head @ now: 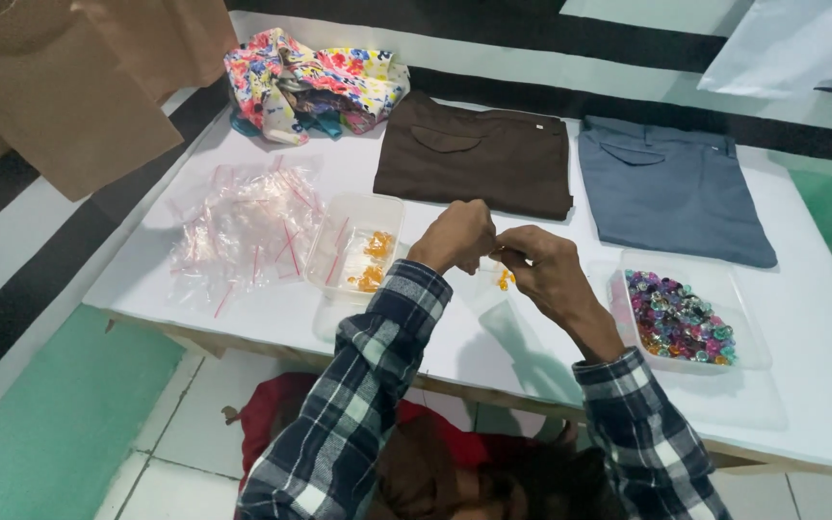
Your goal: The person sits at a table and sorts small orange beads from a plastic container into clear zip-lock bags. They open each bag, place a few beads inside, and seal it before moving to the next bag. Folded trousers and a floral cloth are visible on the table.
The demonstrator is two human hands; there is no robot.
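Small clear bag with orange pieces inside is held between both hands above the white table, near its front edge; it hangs just below the fingertips, slightly closer to the right hand.

Largest items: the table carries a folded brown garment and a folded grey-blue garment side by side at the far edge, with a bundle of floral fabric at the far left corner.

Mid-size items: a loose pile of empty clear zip bags lies left of centre. Beside it stands a clear plastic tray holding a few orange pieces. A second clear tray, filled with mixed coloured beads, sits to the right of the right forearm.

Hands: left hand is clenched, fingers pinching at the bag's upper edge. Right hand is also closed on the bag, pinching from the other side. The two hands nearly touch; the bag's long axis cannot be read, being mostly hidden by the fingers.

Obstructions: nothing lies directly under the hands; both trays stand apart on either side, the orange tray nearer the left hand.
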